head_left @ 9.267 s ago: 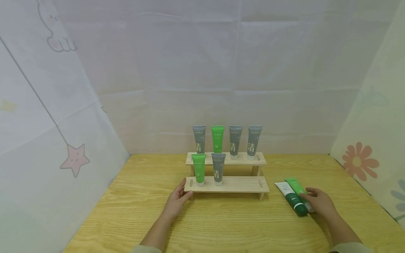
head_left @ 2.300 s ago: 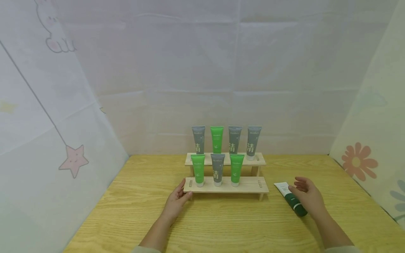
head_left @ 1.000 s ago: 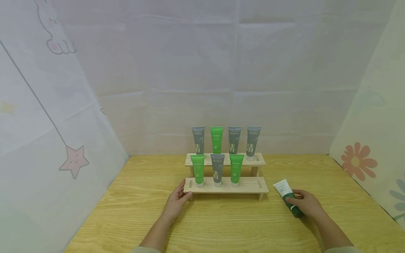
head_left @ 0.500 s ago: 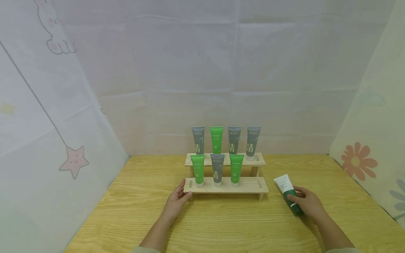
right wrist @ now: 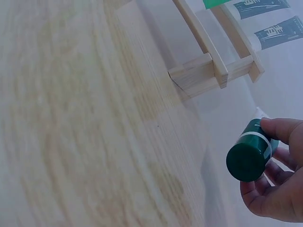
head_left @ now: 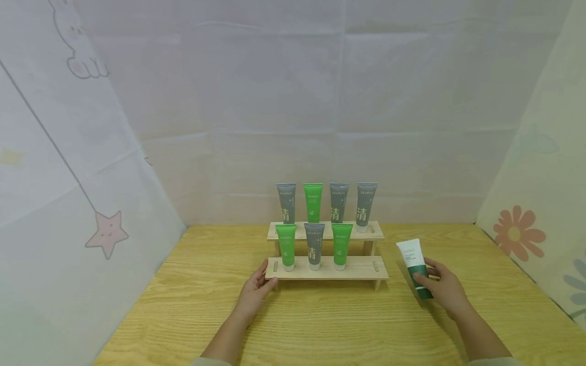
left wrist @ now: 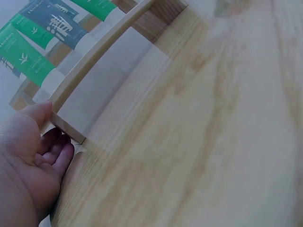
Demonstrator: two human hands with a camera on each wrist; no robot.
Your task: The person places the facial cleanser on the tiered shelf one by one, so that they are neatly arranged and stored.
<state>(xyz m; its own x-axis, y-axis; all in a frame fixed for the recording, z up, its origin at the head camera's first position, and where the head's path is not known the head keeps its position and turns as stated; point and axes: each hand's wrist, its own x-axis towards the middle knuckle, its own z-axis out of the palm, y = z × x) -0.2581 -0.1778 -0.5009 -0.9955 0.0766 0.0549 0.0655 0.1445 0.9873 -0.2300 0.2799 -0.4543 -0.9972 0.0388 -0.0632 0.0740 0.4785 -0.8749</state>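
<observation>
My right hand (head_left: pixel 446 290) pinches a white and dark green squeeze tube (head_left: pixel 413 262) between thumb and fingers. The tube tilts with its dark green cap (right wrist: pixel 247 158) downward, off the table at the right of a two-tier wooden stand (head_left: pixel 357 267). At the stand's lower left end, my left hand (head_left: pixel 254 292) holds the board's corner, thumb in front and fingers curled by the leg (left wrist: pixel 68 128). Upright on the lower tier are a green tube (head_left: pixel 287 246), a grey tube (head_left: pixel 315 246) and another green tube (head_left: pixel 341 246).
The upper tier carries a grey tube (head_left: pixel 287 203), a green tube (head_left: pixel 313 202) and two more grey tubes to their right. The lower tier's right end is bare wood. Pale printed cloth (head_left: pixel 274 101) encloses the wood-grain table (head_left: pixel 320 325) at the back and sides.
A green tube has gone from the table to the lower tier. The right hand has since taken the white and dark green tube, lifted it and turned it more upright. The left hand stays put.
</observation>
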